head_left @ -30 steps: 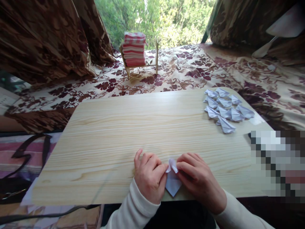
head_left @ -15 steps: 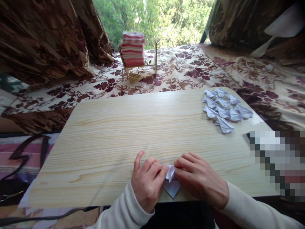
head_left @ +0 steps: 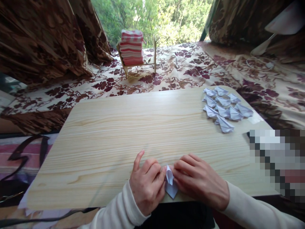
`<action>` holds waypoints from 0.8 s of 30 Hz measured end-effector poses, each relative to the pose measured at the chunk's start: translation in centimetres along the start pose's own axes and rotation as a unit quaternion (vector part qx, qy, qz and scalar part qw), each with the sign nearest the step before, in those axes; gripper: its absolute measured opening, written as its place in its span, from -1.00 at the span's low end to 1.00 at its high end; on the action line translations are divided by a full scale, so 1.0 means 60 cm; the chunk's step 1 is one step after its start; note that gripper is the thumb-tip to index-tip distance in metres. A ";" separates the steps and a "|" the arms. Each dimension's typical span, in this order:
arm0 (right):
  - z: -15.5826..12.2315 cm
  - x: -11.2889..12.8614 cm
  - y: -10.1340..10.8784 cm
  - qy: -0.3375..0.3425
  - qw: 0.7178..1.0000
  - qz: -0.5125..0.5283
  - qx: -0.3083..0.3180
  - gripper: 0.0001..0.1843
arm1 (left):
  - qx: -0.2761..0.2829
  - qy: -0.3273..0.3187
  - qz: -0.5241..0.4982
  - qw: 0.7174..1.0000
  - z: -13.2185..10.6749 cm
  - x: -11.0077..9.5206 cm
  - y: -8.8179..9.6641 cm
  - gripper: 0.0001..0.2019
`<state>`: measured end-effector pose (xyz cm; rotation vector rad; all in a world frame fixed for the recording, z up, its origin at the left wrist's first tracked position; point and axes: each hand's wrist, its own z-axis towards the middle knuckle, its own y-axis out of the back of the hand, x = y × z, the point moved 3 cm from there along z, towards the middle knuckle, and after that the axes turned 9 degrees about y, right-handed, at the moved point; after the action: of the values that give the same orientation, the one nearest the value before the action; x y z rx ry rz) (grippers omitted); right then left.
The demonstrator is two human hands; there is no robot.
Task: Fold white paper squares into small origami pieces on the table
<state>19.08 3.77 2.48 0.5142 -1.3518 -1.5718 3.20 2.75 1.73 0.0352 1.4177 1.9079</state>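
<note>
A small folded white paper point(head_left: 171, 190) lies at the near edge of the wooden table, a narrow raised flap standing up in its upper part. My left hand point(head_left: 148, 183) pinches its left side between thumb and fingers, with the little finger lifted away. On the right side, my right hand point(head_left: 199, 179) is closed on the same paper, fingertips pressed at the flap's edge. Both sets of fingertips partly cover the paper's sides. At the table's far right corner sit several folded white paper pieces point(head_left: 223, 111), grouped close together.
The pale wooden table point(head_left: 107, 136) spans the middle. Behind it, a small rack point(head_left: 154, 60) holds folded pink-and-white cloths point(head_left: 131, 47) on a floral cover. A white lamp point(head_left: 283, 22) stands far right. A blurred-out item point(head_left: 278, 162) lies at the right edge.
The paper's raised flap has become narrower and longer, and the paper's sides have drawn inward. My hands have come slightly closer together, still holding it.
</note>
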 end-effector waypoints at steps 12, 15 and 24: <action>-0.013 0.003 0.005 0.026 0.998 -0.033 0.044 -0.91 | 0.010 -0.018 0.038 0.999 -0.001 -0.005 0.012 -0.80; -0.013 0.000 0.007 0.035 0.998 -0.033 0.046 -0.89 | -0.002 -0.019 0.033 0.999 -0.002 -0.004 0.011 -0.79; 0.003 0.003 0.005 0.014 0.999 -0.043 0.016 -0.94 | -0.005 -0.032 0.039 0.999 -0.001 -0.007 0.013 -0.75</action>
<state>18.99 3.72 2.88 0.6193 -1.3503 -1.6089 3.04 2.36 2.51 0.1478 1.3815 1.9598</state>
